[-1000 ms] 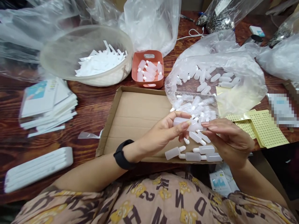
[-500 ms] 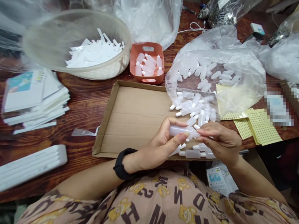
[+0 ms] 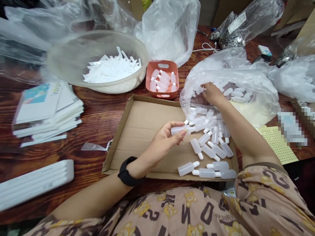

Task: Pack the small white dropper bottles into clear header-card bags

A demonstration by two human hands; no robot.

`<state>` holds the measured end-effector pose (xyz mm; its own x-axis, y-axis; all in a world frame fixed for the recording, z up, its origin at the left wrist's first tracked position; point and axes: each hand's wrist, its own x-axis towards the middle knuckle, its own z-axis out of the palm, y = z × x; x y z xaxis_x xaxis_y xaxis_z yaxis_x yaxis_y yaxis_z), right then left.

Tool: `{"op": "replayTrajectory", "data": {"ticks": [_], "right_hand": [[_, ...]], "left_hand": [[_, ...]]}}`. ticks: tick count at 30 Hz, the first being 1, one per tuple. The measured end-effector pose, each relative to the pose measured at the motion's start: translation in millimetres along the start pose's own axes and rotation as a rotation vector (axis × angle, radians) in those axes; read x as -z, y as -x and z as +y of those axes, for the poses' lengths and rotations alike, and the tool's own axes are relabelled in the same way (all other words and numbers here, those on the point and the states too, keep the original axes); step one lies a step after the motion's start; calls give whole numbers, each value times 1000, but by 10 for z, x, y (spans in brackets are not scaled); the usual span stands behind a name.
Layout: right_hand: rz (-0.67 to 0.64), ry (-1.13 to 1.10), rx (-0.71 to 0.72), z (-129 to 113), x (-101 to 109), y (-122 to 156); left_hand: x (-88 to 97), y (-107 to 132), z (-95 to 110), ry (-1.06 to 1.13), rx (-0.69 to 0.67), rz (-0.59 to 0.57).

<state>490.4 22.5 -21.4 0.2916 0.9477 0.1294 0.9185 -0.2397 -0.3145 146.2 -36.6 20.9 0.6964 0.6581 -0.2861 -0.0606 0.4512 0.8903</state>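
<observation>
My left hand point(image 3: 169, 136) is closed round a small frosted plastic bottle point(image 3: 177, 130), held above the shallow cardboard tray point(image 3: 142, 121). Its far end overlaps other bottles, so I cannot tell whether its white tip is on. My right hand point(image 3: 212, 93) reaches into the mouth of a clear plastic bag point(image 3: 256, 78), fingers apart and bent beside loose bottles point(image 3: 238, 93). Whether they touch one is unclear. White-tipped bottles point(image 3: 196, 147) lie heaped at the tray's right side, several of them along its near edge point(image 3: 207, 173).
Behind the tray stands an orange basket point(image 3: 162, 95) of bottles. To its left is a large bowl point(image 3: 66, 72) of white strips. Stacked printed cards point(image 3: 36, 108) and a white power strip point(image 3: 36, 183) lie left. Yellow sticker sheets point(image 3: 278, 141) lie right.
My right hand has let go of the bottle's tip end and moved up and away into the bag. My left hand keeps the bottle, slightly further left. The view has tilted up.
</observation>
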Motion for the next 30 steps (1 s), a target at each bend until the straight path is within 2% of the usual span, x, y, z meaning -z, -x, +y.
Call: {"op": "replayTrajectory", "data": {"ticks": [3,5,10,12,14,18,20,22,25,30], "right_hand": [[-17,12,-45,-19,-148,-125],[-14,0,-69,-24,-173,-130],[51,-109,-114,36,-5,39],[62,-169,-118,-1,139,235],[78,-262,-76,-136,312,549],[93,-624,119,-627,624,1419],[117,-734,169,-855,695,1818],[160,-793,184,-996,695,2100],[196,-819,216,-1049,627,2311],[238,-721,327,-1081,560,2433]], "left_hand": [[10,10,8,-43,1,-11],[16,13,13,-57,7,-23],[20,11,26,31,24,-53],[12,14,41,90,49,-69],[2,22,59,134,80,-79],[-23,48,65,174,95,-90],[-37,65,45,172,83,-107],[-55,91,22,153,73,-138],[-85,155,1,78,57,-207],[-116,295,-26,-131,-41,-253]]}}
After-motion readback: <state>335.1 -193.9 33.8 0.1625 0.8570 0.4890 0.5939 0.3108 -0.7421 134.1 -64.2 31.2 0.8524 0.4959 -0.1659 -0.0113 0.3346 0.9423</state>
